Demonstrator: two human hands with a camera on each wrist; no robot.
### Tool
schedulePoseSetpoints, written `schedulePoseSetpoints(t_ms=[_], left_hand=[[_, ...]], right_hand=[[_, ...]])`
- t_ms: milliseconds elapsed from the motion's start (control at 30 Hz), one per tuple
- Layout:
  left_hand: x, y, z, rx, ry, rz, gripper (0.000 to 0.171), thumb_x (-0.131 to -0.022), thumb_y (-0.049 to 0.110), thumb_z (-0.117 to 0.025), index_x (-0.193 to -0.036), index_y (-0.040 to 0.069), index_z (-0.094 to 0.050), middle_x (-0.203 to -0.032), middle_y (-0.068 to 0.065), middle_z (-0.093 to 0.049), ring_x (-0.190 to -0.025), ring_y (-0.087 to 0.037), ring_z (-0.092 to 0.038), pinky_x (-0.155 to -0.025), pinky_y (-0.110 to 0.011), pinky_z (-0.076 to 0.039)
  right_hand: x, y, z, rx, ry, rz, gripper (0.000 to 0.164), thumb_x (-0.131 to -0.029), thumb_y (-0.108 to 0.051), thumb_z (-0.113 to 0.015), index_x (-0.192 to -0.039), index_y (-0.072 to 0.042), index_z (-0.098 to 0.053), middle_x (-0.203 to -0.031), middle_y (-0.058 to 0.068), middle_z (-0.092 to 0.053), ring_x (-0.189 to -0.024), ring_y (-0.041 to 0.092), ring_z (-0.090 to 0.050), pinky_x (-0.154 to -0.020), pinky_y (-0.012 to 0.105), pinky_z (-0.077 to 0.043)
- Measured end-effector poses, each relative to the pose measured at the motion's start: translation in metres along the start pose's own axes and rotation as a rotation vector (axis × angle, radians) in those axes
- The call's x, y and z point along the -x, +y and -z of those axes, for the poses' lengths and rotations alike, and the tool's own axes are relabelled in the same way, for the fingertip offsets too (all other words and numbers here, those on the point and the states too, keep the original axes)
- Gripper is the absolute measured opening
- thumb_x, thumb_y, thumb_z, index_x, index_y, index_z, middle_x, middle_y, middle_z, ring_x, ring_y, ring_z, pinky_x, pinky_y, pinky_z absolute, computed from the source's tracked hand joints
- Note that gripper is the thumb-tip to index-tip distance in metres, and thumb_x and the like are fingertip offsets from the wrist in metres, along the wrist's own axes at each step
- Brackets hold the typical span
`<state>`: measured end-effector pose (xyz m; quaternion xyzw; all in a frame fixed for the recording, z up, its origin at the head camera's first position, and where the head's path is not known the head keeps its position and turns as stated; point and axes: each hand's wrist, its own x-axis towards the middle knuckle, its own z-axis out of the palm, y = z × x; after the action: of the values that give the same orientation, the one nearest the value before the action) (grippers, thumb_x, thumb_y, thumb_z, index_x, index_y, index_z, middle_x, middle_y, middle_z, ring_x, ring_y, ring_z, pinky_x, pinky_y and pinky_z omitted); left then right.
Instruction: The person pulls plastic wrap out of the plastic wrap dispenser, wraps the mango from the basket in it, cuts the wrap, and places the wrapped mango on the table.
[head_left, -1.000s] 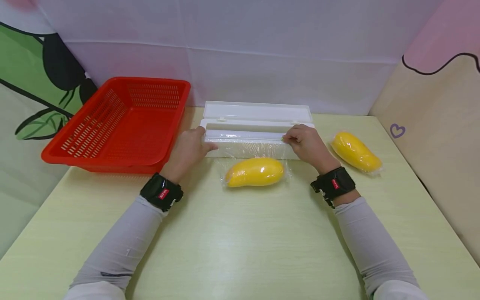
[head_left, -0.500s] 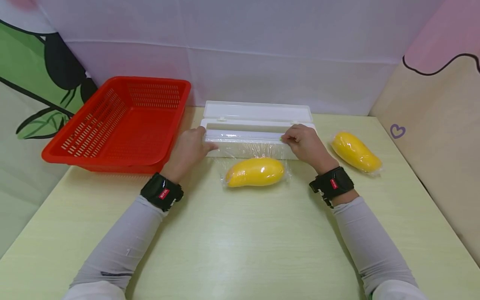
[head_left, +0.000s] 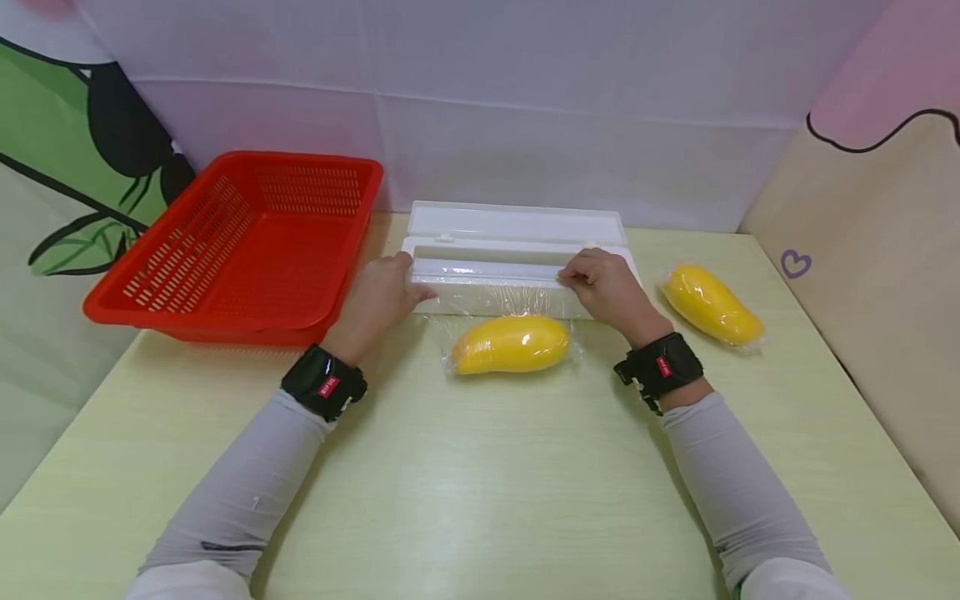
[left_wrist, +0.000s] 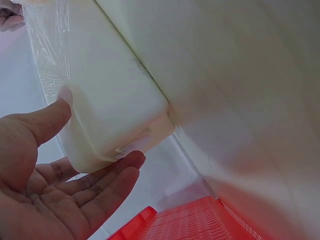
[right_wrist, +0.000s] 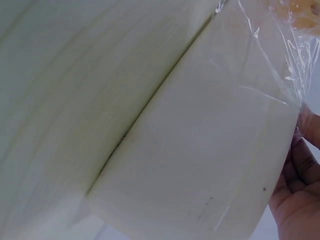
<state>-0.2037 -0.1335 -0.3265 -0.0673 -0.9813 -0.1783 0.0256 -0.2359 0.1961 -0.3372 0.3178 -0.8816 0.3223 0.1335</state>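
A white cling film dispenser (head_left: pixel 480 300) stands at the back of the table with its lid (head_left: pixel 513 223) tipped up. My left hand (head_left: pixel 375 300) holds its left end; in the left wrist view the thumb lies on the front wall and the fingers (left_wrist: pixel 107 187) are at the end wall. My right hand (head_left: pixel 611 287) pinches the small slide cutter (head_left: pixel 559 278) on the dispenser's front edge, mostly hidden by the fingertips. Clear cling film (head_left: pixel 525 298) runs down the front to a yellow mango (head_left: pixel 512 344) lying before it, wrapped in film.
A red slotted basket (head_left: pixel 225 325) stands at the back left, close to my left forearm. Right of my right hand lies another film-wrapped yellow mango (head_left: pixel 712 305). A cloth backdrop (head_left: pixel 480 150) rises right behind the dispenser.
My right hand has slid slightly left along the dispenser's edge with the slide cutter. The left hand, the dispenser and both mangoes have stayed in place.
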Motion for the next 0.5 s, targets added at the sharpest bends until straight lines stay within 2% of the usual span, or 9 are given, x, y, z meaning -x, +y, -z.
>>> schedulePoseSetpoints(t_ms=[500], left_hand=[[0.0004, 0.0002, 0.0005, -0.012, -0.009, 0.005, 0.051, -0.086, 0.037, -0.078, -0.110, -0.004, -0.057, -0.079, -0.014, -0.057, -0.074, -0.030, -0.053, -0.063, -0.034, -0.045]], right_hand=[[-0.0027, -0.0023, -0.0031, -0.008, -0.006, -0.014, 0.006, -0.087, 0.007, -0.071, -0.087, 0.002, -0.075, -0.085, 0.013, -0.069, -0.076, 0.025, -0.060, -0.070, 0.038, -0.052]])
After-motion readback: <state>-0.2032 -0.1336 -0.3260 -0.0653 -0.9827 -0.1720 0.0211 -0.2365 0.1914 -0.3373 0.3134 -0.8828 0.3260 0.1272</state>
